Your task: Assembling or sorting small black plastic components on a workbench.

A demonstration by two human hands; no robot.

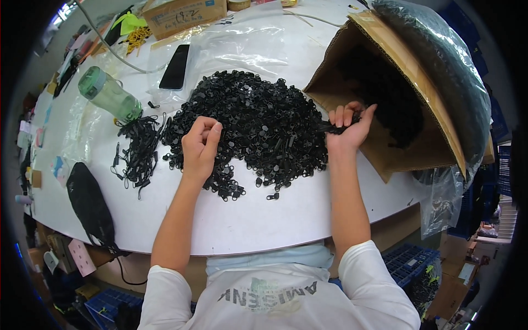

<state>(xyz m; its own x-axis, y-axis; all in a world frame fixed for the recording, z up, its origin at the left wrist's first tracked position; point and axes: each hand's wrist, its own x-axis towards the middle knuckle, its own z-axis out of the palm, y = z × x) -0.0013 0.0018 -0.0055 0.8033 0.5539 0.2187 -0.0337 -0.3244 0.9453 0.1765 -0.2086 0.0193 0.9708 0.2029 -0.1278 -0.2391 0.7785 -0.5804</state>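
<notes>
A wide heap of black zipper sliders [247, 110] covers the middle of the white table. My left hand [201, 146] is over the heap's left part with its fingers curled in; what they hold, if anything, is hidden. At the heap's right edge, my right hand [349, 129] is closed around a bunch of black cords [335, 129], their ends sticking out to the left. Just beyond that hand, an open cardboard box [379, 157] lies on its side, with a dark mass [393, 93] inside. A smaller pile of black cord pulls [137, 151] lies left of the heap.
A green bottle [109, 92] lies at the left, and a phone [175, 67] on clear plastic behind the heap. A black pouch [91, 203] is near the table's left front edge. Another carton [184, 17] stands at the back. Clear plastic film [451, 66] wraps the right side.
</notes>
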